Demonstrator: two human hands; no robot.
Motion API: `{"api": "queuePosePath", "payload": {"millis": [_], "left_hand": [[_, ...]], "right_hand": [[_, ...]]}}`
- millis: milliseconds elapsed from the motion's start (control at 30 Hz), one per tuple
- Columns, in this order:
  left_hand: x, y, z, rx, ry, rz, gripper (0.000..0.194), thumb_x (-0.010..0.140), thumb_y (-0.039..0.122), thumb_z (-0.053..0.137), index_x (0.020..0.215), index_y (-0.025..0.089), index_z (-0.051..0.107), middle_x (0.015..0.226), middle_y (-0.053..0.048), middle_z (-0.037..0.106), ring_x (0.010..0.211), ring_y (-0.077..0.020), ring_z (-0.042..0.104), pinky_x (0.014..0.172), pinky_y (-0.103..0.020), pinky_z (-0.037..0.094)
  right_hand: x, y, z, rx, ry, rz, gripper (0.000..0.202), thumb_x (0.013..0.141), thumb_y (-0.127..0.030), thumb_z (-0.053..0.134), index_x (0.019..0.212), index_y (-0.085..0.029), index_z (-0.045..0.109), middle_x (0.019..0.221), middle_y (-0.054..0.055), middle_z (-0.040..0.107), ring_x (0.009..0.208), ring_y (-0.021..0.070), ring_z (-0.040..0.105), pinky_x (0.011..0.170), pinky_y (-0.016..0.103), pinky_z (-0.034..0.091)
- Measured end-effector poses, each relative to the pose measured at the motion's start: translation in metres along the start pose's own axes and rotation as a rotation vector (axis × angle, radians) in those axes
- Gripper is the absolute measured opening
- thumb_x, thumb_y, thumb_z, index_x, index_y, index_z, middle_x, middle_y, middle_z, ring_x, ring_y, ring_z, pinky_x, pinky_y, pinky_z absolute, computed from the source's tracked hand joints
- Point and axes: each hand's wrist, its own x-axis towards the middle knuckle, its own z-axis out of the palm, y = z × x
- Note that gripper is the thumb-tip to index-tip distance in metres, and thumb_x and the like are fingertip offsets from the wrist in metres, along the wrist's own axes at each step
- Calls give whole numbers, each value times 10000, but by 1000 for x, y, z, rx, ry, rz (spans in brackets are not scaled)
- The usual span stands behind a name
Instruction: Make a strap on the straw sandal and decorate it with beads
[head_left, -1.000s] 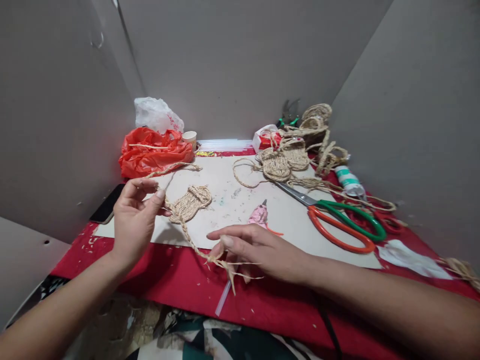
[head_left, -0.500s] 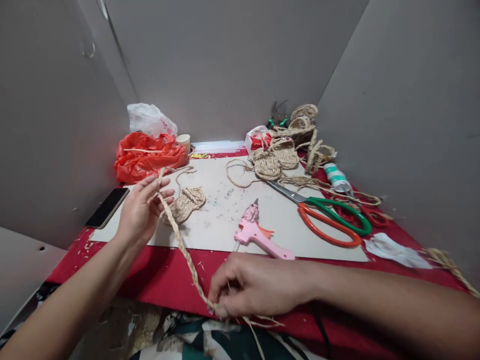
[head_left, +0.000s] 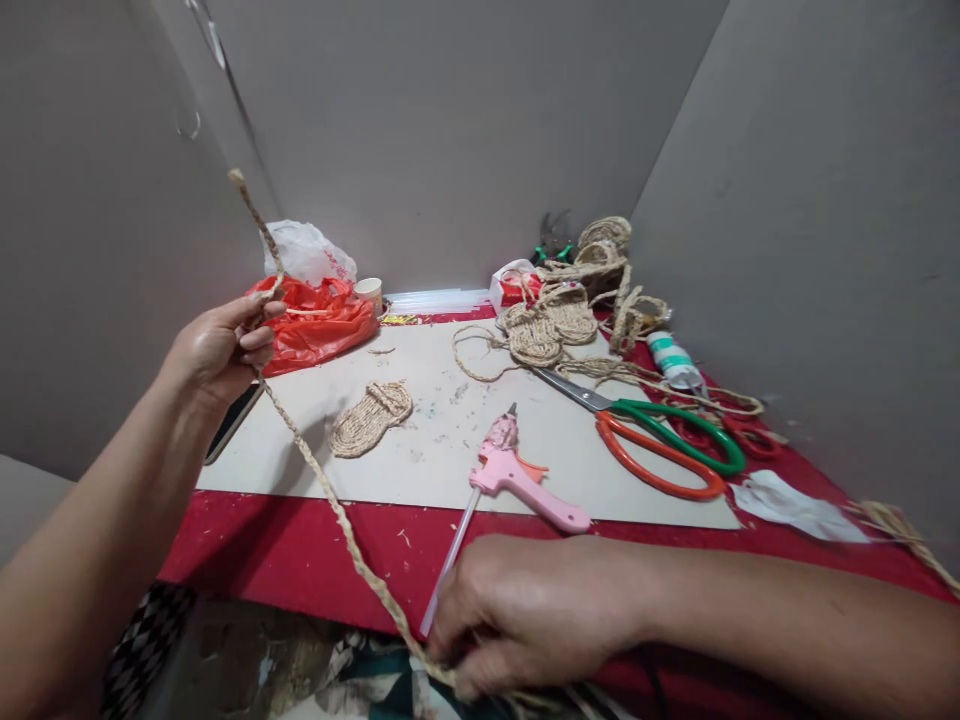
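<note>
A braided straw cord (head_left: 341,515) runs slantwise between my two hands. My left hand (head_left: 225,345), raised at the left, pinches it near its upper end, and a short length with a blunt tip sticks up above the fingers. Low over the table's front edge, my right hand (head_left: 517,610) is closed on the cord's lower part; loose strands trail beneath it. Between the hands, a small woven straw sole shape (head_left: 371,420) lies on the pale board (head_left: 435,480). A pink glue gun (head_left: 517,480) with a clear glue stick rests just beyond my right hand.
Large scissors (head_left: 660,440) with green and orange handles lie at the right. Behind them are woven straw pieces (head_left: 551,325) and coiled braid. A red plastic bag (head_left: 322,330), a paper cup (head_left: 369,292) and a phone (head_left: 232,425) are at the left. Grey panels enclose the table.
My left hand has moved up and left, drawing the cord longer and lifting its tip off the table area. My right hand has shifted slightly lower, still holding the cord.
</note>
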Motion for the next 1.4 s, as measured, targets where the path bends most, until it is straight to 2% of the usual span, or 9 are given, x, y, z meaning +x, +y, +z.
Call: {"api": "queuePosePath", "payload": {"millis": [200,433,600,767,867,1033,1200,1300,1400], "left_hand": [[-41,-1,22,387,-164,266,166,763,209,688,917,156,719,635,-2,672,378,-32,378,360,-160,291],[-93,-23,43,1165,-554,748,268,848,212,562,1081,195,692,694,-32,703,562,-125,602,550,-205,448],[-90,-39,42,1133,-604,646,299,863,258,552,1126,197,679,752,-57,716,598,-144,617,579,-211,462],[-64,-33,26,994,-743,232,279,844,358,595,1007,170,721,733,-37,696,617,-147,597,551,-201,454],[-41,-16,5,1024,-645,142,298,777,348,659,999,161,726,663,-21,692,582,-151,599,525,-202,436],[-4,8,-47,1576,-115,451,288,674,292,728,947,201,738,493,74,557,422,-75,443,439,-177,246],[2,-13,-70,1648,-405,228,581,633,273,714,1202,179,644,912,-55,743,779,-248,677,678,-292,455],[-19,-24,-47,1422,-554,156,645,713,396,691,1322,240,548,1289,-101,627,1129,-324,593,905,-389,459],[-47,-32,-2,1156,-595,154,522,782,486,631,1256,269,606,1328,-72,601,1157,-301,575,965,-383,446]], "right_hand": [[7,11,-14,682,677,76,428,874,-471,568,1089,-119,680,857,78,713,605,100,621,556,206,496],[7,7,-28,1129,985,-193,380,823,-407,683,1138,-206,617,793,-9,687,457,36,563,402,132,424],[4,5,-32,1123,1195,-251,301,786,-366,723,1032,-200,671,717,-35,661,429,31,516,343,126,351],[1,18,-49,1081,1427,-246,324,717,-431,764,856,-149,686,591,-49,610,405,22,476,355,122,333],[1,29,-55,1045,1426,-188,342,695,-455,769,774,-141,659,506,-61,569,365,17,434,343,120,295],[4,33,-49,1086,1232,17,359,764,-511,689,759,-160,614,426,-91,487,298,30,342,298,144,261],[6,27,-40,1040,1114,149,359,803,-498,655,761,-144,617,439,-76,519,284,32,366,314,159,324],[7,31,-39,999,1115,161,386,798,-512,655,752,-130,626,449,-55,552,302,27,408,322,141,306],[10,35,-37,949,1054,188,448,765,-570,657,763,-123,647,471,-37,589,314,32,433,313,133,299]]}}
